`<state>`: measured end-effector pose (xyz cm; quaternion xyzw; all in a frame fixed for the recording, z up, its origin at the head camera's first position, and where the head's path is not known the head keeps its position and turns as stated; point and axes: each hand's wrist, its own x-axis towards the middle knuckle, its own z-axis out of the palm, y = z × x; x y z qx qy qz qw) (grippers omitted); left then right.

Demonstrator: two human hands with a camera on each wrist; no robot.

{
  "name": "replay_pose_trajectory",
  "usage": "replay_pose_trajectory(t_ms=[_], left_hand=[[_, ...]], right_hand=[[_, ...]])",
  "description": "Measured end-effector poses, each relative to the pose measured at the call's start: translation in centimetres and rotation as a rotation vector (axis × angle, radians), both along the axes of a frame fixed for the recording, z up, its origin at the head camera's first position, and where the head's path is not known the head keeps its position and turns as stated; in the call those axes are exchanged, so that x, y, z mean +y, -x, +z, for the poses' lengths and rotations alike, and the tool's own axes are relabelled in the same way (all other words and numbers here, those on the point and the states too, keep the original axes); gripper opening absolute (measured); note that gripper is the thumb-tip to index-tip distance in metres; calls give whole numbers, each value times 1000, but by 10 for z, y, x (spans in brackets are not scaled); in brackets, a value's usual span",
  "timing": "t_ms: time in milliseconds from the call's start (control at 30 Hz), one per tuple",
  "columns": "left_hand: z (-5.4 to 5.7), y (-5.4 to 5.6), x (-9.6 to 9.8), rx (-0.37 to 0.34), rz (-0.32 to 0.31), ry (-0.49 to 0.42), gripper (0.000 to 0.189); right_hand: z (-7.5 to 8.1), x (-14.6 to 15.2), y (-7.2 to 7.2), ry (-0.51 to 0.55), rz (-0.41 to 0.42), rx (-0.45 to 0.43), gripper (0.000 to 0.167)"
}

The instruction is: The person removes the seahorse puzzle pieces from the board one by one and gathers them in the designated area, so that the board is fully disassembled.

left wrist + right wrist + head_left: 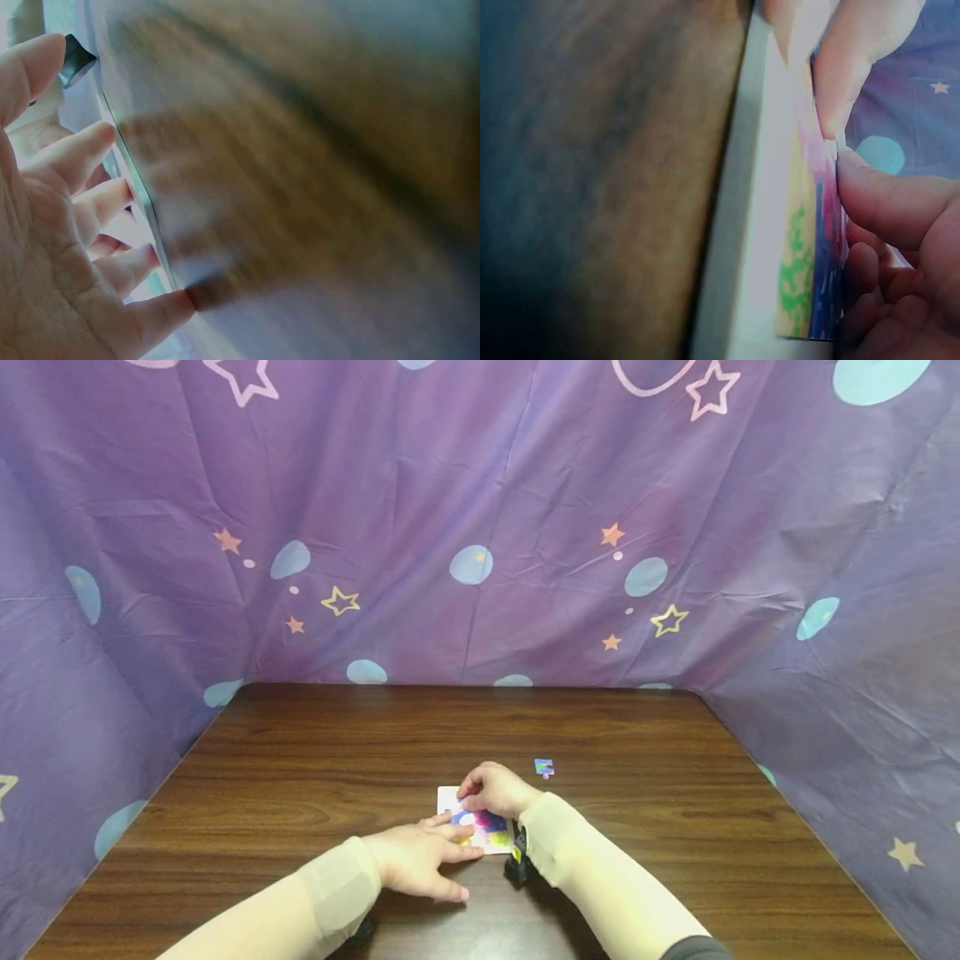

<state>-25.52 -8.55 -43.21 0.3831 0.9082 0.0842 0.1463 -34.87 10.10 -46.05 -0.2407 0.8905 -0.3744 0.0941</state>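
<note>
A small jigsaw puzzle (497,841) in a white-bordered tray lies flat on the table, printed in blue, pink, yellow and green. My left hand (422,860) lies palm down with spread fingers, its fingertips resting on the tray's left and near part. In the left wrist view those fingers (101,206) reach the tray's edge. My right hand (504,789) comes over the far side, thumb and forefinger pinching a jigsaw piece mostly hidden by the fingertips. The right wrist view shows the thumb (885,196) right at the picture surface, the other fingers curled below it.
One loose jigsaw piece (543,767) lies beyond the right hand on the brown wooden table (337,752). A black wrist device (517,862) hangs under the right wrist near the tray. A purple patterned curtain (420,527) encloses the table's back and sides.
</note>
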Motion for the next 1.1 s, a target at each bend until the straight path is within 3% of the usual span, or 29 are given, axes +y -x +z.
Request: replay_pose_trajectory(t_ms=[433, 800, 1100], left_hand=[[3, 2, 4, 60, -37, 33, 63], [3, 2, 8, 72, 9, 63, 71], [4, 4, 10, 12, 27, 12, 71]], right_hand=[[-2, -2, -1, 63, 5, -58, 7], [-3, -2, 1, 75, -4, -77, 9], [-5, 0, 2, 92, -8, -81, 9]])
